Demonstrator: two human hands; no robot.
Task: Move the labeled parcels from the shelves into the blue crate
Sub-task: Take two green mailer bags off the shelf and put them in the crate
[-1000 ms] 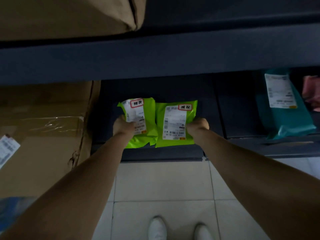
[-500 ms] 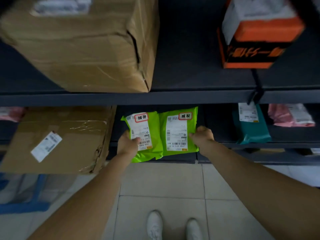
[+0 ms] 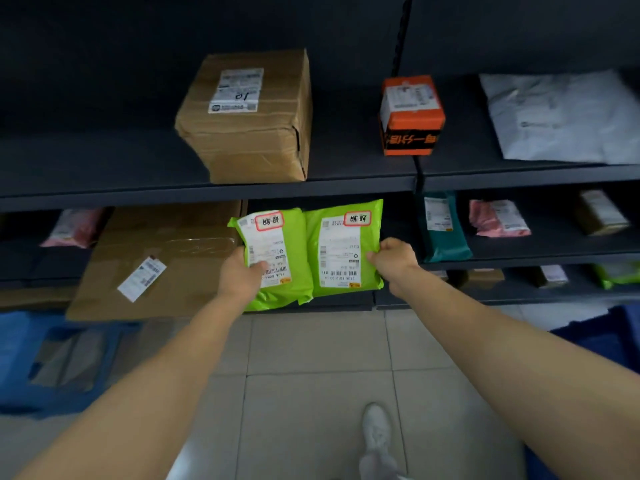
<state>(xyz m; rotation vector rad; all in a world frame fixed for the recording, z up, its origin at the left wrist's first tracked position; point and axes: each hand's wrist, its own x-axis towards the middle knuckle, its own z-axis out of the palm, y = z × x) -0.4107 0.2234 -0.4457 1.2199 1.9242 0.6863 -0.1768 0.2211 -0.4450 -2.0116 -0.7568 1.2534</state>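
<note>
Two lime-green mailer bags with white shipping labels are held side by side in front of the lower shelf. My left hand [image 3: 242, 271] grips the left green parcel [image 3: 277, 251] at its lower left corner. My right hand [image 3: 394, 259] grips the right green parcel [image 3: 343, 251] at its right edge. Both parcels are lifted off the shelf, label side facing me. A blue crate [image 3: 20, 355] stands on the floor at the lower left, with something flat inside. Another dark blue crate edge [image 3: 609, 344] shows at the lower right.
Dark shelves [image 3: 207, 192] hold a taped cardboard box [image 3: 249, 119], an orange box [image 3: 410, 116], a white mailer [image 3: 561, 119], a teal mailer [image 3: 443, 226], pink mailers [image 3: 498, 218] and a flat cardboard box [image 3: 152, 265]. Tiled floor [image 3: 311, 375] and my white shoe [image 3: 375, 431] lie below.
The view has risen and pulled back from the shelves, and both green parcels have come up and off the bottom shelf in my hands. The blue crates have come into sight.
</note>
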